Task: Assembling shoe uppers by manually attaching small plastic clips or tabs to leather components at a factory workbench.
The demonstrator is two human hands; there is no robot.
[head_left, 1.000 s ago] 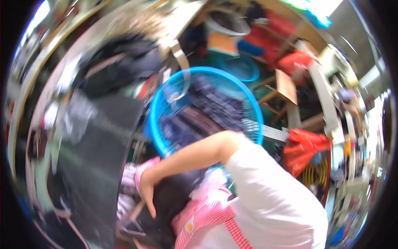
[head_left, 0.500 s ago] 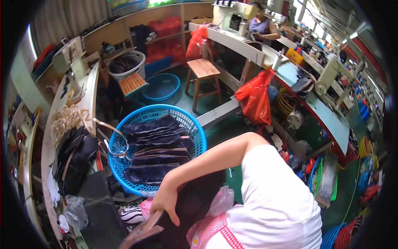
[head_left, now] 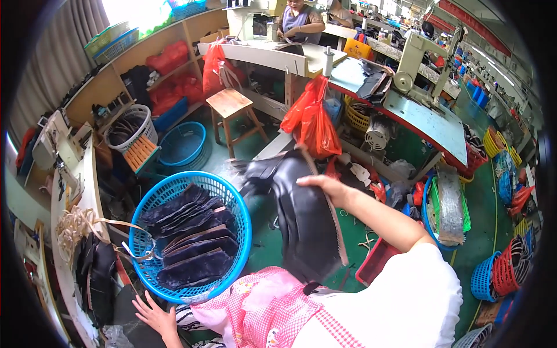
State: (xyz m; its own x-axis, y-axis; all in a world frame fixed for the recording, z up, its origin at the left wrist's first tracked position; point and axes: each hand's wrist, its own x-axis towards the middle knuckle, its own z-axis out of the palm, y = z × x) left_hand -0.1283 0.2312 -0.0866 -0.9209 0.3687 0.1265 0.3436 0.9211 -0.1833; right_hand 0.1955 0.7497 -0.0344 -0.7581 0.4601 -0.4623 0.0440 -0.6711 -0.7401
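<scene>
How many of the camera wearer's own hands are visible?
2: the left hand, fingers spread, near the blue basket; the right hand, holding black material. Neither is fully hidden.

A basket (head_left: pixel 248 232) stands before us, slightly left, with flat pieces (head_left: pixel 194 269) in rows in it. Our left hand (head_left: pixel 155 317) is near its near rim; our right hand (head_left: pixel 333 190) holds a bundle (head_left: pixel 304 214) to its right, above the floor (head_left: pixel 264 211). Behind the basket we see 1 tub (head_left: pixel 183 144), left of 1 stool (head_left: pixel 229 104). Left of us, cords (head_left: pixel 75 229) lie on a bench (head_left: pixel 93 191); to our right, 1 sewing machine (head_left: pixel 415 64) stands on a table (head_left: pixel 426 122).
</scene>
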